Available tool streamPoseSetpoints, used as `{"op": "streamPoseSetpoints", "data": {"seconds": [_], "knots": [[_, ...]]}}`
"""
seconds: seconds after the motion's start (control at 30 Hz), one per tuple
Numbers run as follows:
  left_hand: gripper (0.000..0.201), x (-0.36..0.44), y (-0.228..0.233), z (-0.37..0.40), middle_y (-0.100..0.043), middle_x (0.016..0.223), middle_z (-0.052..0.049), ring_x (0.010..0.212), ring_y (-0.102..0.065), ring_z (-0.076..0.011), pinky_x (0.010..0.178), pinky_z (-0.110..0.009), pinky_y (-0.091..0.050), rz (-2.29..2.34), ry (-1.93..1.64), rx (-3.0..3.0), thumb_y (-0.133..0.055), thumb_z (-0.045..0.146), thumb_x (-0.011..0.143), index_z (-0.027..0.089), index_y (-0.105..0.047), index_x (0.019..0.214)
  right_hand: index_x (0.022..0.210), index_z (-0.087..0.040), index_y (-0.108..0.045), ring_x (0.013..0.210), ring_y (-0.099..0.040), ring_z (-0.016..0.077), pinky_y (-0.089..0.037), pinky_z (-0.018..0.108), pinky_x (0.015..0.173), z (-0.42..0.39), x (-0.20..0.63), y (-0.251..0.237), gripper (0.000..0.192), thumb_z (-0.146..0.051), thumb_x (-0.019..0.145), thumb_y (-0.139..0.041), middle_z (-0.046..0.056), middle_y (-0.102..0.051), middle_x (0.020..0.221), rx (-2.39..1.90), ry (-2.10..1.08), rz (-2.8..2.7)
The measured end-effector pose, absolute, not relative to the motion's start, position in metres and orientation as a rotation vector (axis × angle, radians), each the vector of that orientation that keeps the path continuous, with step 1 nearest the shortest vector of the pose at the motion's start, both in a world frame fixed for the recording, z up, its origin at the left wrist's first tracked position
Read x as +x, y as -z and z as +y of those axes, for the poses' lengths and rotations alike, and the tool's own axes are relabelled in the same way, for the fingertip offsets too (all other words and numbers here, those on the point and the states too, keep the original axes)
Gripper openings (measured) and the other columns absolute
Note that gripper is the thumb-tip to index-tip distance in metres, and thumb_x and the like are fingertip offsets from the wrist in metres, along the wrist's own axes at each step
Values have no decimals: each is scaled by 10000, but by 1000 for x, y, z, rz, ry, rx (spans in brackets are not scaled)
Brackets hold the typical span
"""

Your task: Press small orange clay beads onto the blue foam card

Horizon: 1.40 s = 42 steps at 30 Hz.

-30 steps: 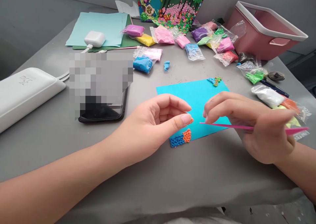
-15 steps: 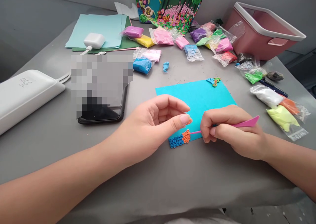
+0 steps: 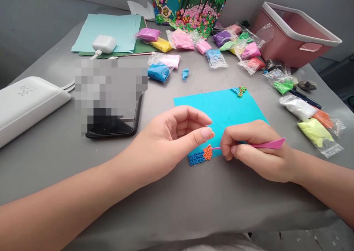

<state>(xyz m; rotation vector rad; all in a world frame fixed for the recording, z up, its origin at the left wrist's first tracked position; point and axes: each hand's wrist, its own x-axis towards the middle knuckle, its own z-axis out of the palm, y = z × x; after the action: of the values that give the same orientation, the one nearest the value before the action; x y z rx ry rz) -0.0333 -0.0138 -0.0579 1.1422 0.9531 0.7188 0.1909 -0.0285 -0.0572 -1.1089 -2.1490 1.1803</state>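
Note:
My right hand (image 3: 257, 149) is closed around a pink clay modelling tool (image 3: 271, 144). The tool's thin tip reaches a cluster of small orange clay rings (image 3: 207, 152) at the near corner of a bright blue sheet (image 3: 197, 109). Dark blue clay rings (image 3: 196, 157) adjoin the orange ones on the left. My left hand (image 3: 168, 140) hovers just above that corner with curled fingers, and a bit of orange clay (image 3: 212, 135) shows at its thumb tip. Light blue, green and orange clay pieces (image 3: 239, 91) cover the sheet's far corner.
Bagged coloured clay (image 3: 182, 40) lies along the back and right, near a pink bin (image 3: 293, 40). A phone (image 3: 110, 127), a white power bank (image 3: 30, 103) and a white earbud case (image 3: 104, 44) are on the left. A clay picture (image 3: 190, 11) stands behind.
My right hand and the tool have shifted slightly left, and the tool's handle sits a little lower. My left hand stays almost still. The whole view has moved slightly.

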Motion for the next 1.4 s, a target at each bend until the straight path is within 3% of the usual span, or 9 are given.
{"op": "streamPoseSetpoints", "data": {"seconds": [0.2, 0.27, 0.4, 0.53, 0.6, 0.7, 0.9, 1.07, 1.4], "knots": [[210, -33, 57, -14, -731, 872, 28, 866, -721, -148, 738, -205, -579, 964, -713, 1143, -831, 351, 788, 238, -696, 903, 669, -183, -589, 545, -539, 136, -463, 258, 519, -15, 194, 55, 253, -80, 797, -397, 20, -592, 604, -1062, -1468, -1720], [214, -34, 58, -14, -731, 865, 28, 857, -724, -153, 726, -212, -582, 962, -714, 1138, -837, 345, 780, 238, -697, 900, 710, -191, -591, 593, -553, 157, -490, 289, 562, -12, 196, 58, 286, -77, 847, -366, 32, -581, 660, -986, -1366, -1705], [216, -34, 59, -15, -733, 866, 34, 843, -727, -143, 726, -203, -590, 946, -701, 1112, -855, 293, 761, 233, -696, 894, 881, -218, -638, 887, -592, 191, -517, 358, 840, -17, 198, 62, 254, -66, 887, -435, 45, -603, 898, -904, -987, -1791], [229, -34, 58, -16, -746, 859, 37, 827, -733, -138, 735, -206, -602, 890, -678, 1076, -852, 211, 753, 234, -689, 912, 1151, -242, -635, 744, -625, 141, -541, 296, 698, -28, 193, 56, 293, -93, 989, -442, 13, -636, 816, -865, -752, -2049], [249, -34, 57, -16, -749, 865, 45, 843, -734, -132, 751, -198, -599, 875, -663, 1047, -845, 162, 751, 236, -686, 929, 1201, -240, -629, 677, -623, 124, -536, 264, 620, -30, 190, 52, 258, -136, 986, -530, 0, -643, 775, -850, -601, -2204], [274, -34, 58, -15, -745, 880, 49, 853, -734, -126, 761, -195, -591, 861, -657, 1016, -852, 134, 735, 230, -683, 927, 1153, -236, -675, 707, -659, 130, -565, 256, 617, -30, 187, 51, 221, -173, 942, -653, 28, -690, 851, -790, -433, -2302], [265, -35, 59, -16, -742, 853, 26, 827, -737, -161, 758, -265, -604, 843, -634, 1042, -857, 217, 753, 223, -665, 936, 1043, -237, -734, 797, -712, 133, -620, 250, 711, -29, 187, 52, 216, -84, 935, -628, 45, -729, 929, -771, -436, -2300], [265, -34, 58, -16, -734, 870, 60, 831, -727, -109, 750, -180, -591, 866, -663, 1021, -852, 133, 741, 228, -683, 921, 971, -226, -706, 786, -692, 146, -598, 267, 711, -29, 185, 52, 165, -97, 947, -605, 56, -700, 874, -819, -407, -2243], [261, -34, 59, -14, -736, 843, 59, 820, -723, -110, 761, -189, -591, 822, -630, 1025, -835, 123, 761, 226, -674, 939, 1020, -180, -704, 850, -708, 135, -592, 238, 773, -25, 186, 55, 166, -75, 892, -703, 55, -734, 931, -719, -528, -2252]]}}
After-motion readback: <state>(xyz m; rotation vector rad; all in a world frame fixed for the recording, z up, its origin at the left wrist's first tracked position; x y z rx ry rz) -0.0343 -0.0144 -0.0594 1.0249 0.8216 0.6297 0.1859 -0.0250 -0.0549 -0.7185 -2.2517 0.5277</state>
